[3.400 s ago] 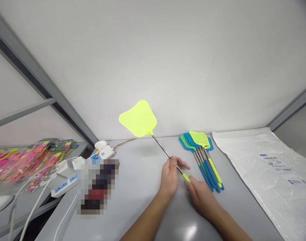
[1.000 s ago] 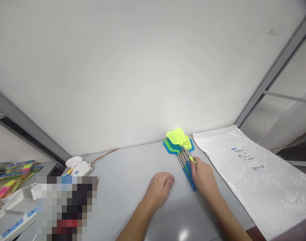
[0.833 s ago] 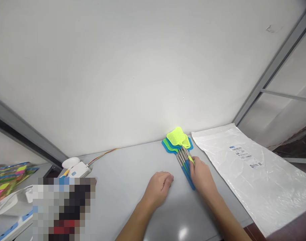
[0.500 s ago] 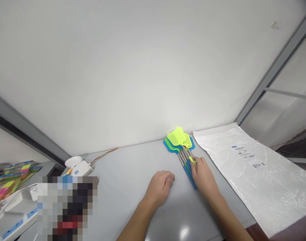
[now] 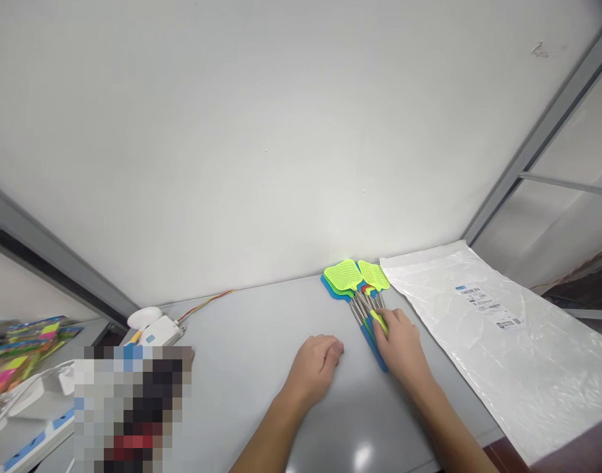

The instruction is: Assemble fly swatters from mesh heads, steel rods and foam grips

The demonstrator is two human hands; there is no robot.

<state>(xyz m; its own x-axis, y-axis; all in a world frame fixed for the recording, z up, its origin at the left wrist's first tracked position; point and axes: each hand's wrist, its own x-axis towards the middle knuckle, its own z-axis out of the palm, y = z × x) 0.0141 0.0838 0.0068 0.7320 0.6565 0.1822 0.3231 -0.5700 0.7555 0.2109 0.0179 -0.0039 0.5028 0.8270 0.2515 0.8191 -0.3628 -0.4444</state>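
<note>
Several fly swatters lie in a fanned pile on the grey table, their heads toward the wall. On top at the left is a yellow swatter head point(image 5: 343, 274), with green and blue heads partly under it. Another yellow swatter head point(image 5: 374, 276) lies to its right, next to a bit of red. My right hand point(image 5: 402, 345) is closed around the yellow handle point(image 5: 378, 322) of a fly swatter, over the pile's metal shafts and blue grips. Left of the pile, my left hand point(image 5: 315, 368) rests on the table with curled fingers, nothing visible in it.
A white plastic mailing bag point(image 5: 478, 341) with a label lies at the right. On the left are a white box point(image 5: 158, 332) with thin wires, a power strip point(image 5: 39, 440) and colourful packages point(image 5: 29, 348). A wall point(image 5: 281, 131) rises behind the table point(image 5: 242, 368).
The left yellow swatter head has dropped lower onto the pile. The right yellow head has shifted right, so the two lie further apart. My left hand has stayed still.
</note>
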